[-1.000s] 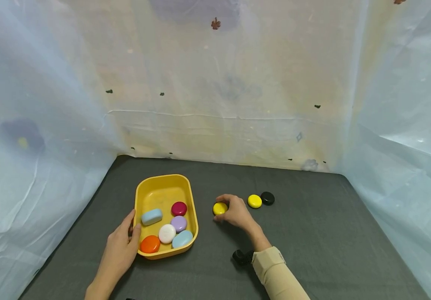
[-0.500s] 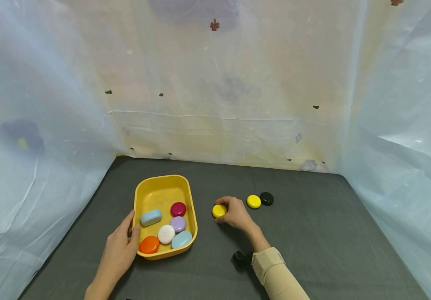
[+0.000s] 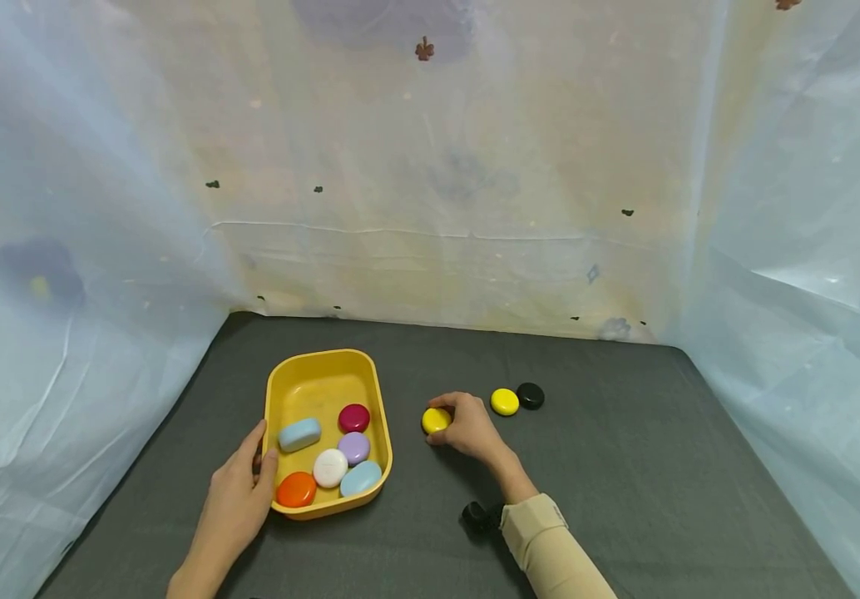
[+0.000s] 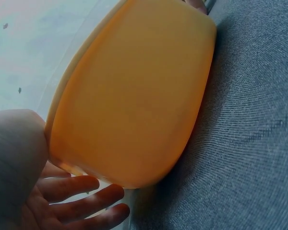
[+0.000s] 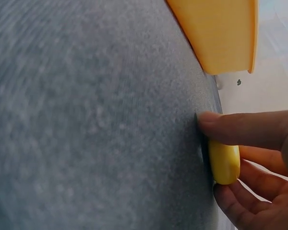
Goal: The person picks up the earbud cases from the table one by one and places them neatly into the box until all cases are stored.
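At the left edge of a yellow tray point(image 3: 323, 359) my left hand point(image 3: 229, 507) grips the rim, thumb at the rim and the other fingers outside the wall. Its outer fingers point(image 4: 93, 203) spread loosely past the tray's corner in the left wrist view. Several smooth rounded pieces lie in the tray: a crimson disc point(image 3: 354, 418), a lilac disc point(image 3: 354, 448), a white disc point(image 3: 330, 467), an orange disc point(image 3: 296, 489) and pale blue ovals point(image 3: 360, 479). To the tray's right, my right hand point(image 3: 473, 428) pinches a smooth yellow disc point(image 5: 224, 162) by its edge, close to the cloth.
Another yellow disc point(image 3: 505, 402) sits beside a black disc point(image 3: 531, 396), behind and right of my right hand. Dark grey cloth point(image 3: 625, 466) covers the table. Pale patterned sheeting point(image 3: 430, 166) stands at the back and both sides.
Both hands keep their holds. Compared with a second ago, the right hand and its yellow disc sit very slightly nearer me; the whole head view has shifted slightly left.
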Available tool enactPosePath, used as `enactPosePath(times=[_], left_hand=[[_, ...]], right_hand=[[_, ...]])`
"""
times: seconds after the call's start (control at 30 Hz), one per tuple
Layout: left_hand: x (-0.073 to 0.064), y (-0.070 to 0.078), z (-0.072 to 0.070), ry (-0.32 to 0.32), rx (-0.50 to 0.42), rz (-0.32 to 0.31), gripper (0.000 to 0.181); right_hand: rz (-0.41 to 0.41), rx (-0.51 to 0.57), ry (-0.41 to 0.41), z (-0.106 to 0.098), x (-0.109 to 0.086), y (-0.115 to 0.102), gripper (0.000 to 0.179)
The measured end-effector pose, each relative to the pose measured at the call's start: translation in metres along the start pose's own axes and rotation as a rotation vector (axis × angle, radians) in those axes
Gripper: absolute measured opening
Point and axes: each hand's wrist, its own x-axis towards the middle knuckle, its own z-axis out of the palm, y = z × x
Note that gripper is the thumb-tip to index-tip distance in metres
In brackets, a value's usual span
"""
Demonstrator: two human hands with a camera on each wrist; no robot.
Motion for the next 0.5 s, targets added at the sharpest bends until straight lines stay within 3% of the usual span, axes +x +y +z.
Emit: enactPosePath(times=[0.5], left_hand=[[0.001, 0.0, 0.001, -0.015, -0.002, -0.016, 0.058]], right_hand=[[0.02, 0.017, 0.094, -0.002, -0.001, -0.015, 0.054]])
